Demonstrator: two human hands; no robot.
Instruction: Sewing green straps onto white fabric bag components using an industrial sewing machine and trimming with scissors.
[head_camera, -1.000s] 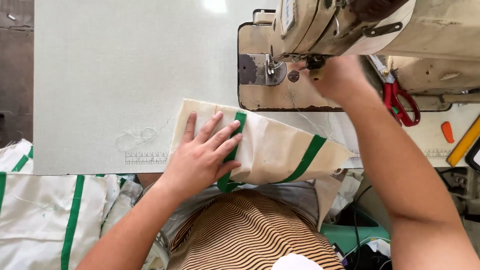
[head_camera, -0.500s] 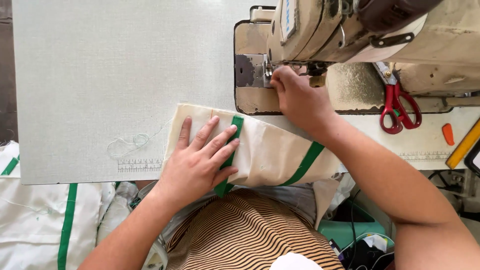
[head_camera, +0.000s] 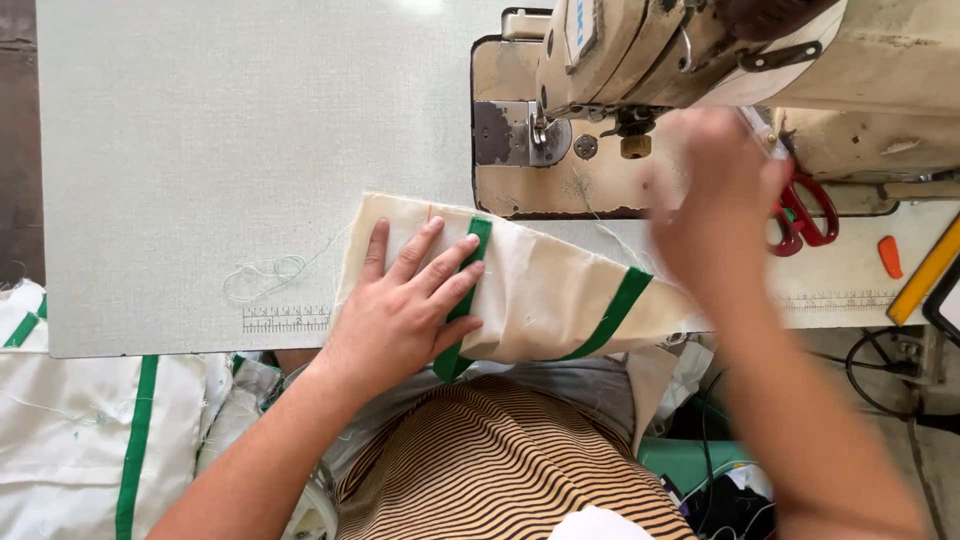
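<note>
A pale table (head_camera: 200, 150) is seen from above, with a beige sewing machine (head_camera: 720, 60) mounted at its far right. A cream cloth (head_camera: 540, 290) with green stripes is laid over the near edge, just before the machine. The left hand (head_camera: 410, 310) is pressed flat on the cloth, fingers spread. The right hand (head_camera: 715, 190) is blurred near red scissors (head_camera: 805, 215); its grip cannot be told. A loose thread (head_camera: 265, 275) lies left of the cloth.

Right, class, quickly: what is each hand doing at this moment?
Left hand: open, fingers spread flat on the cream fabric.
Right hand: blurred beside the red scissors; grip cannot be told.
</note>
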